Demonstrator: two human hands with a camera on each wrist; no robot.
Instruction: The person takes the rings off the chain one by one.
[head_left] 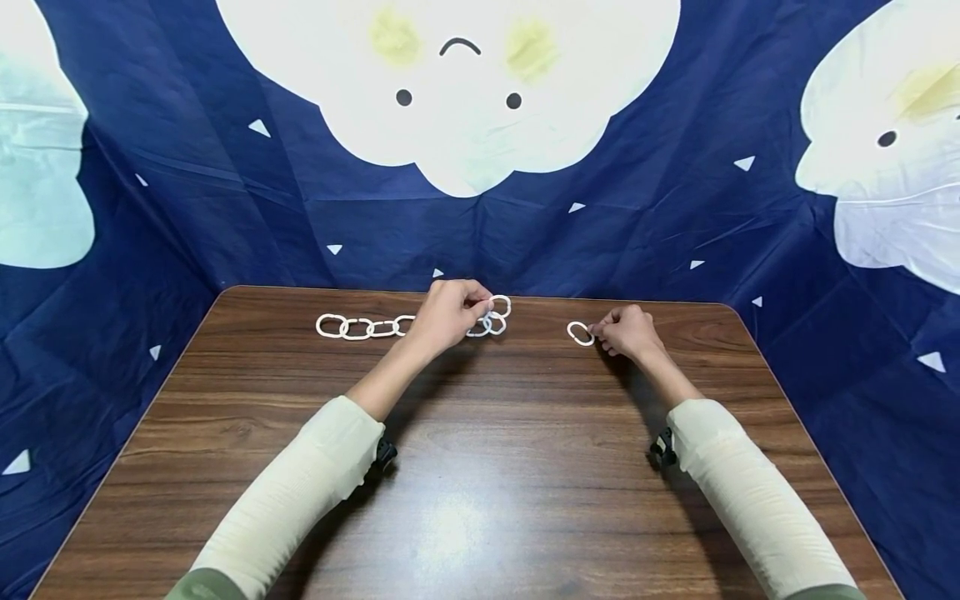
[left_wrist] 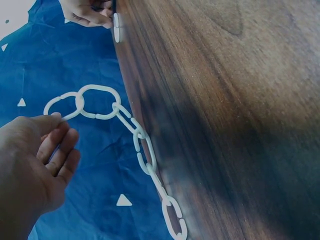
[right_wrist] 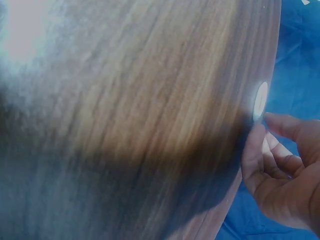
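A chain of white plastic links stretches along the far part of the table, its middle hidden behind my left hand. The thumb and fingertips of that hand pinch the chain's right end link, which is raised in the left wrist view while the rest hangs down in a curve from it. To the right, my right hand holds a single loose white link by its edge between thumb and finger. This link appears nearly edge-on in the right wrist view, apart from the chain.
The brown wooden table has rounded far corners. Just beyond its far edge hangs a dark blue cloth with white clouds and small triangles, which also lines both sides.
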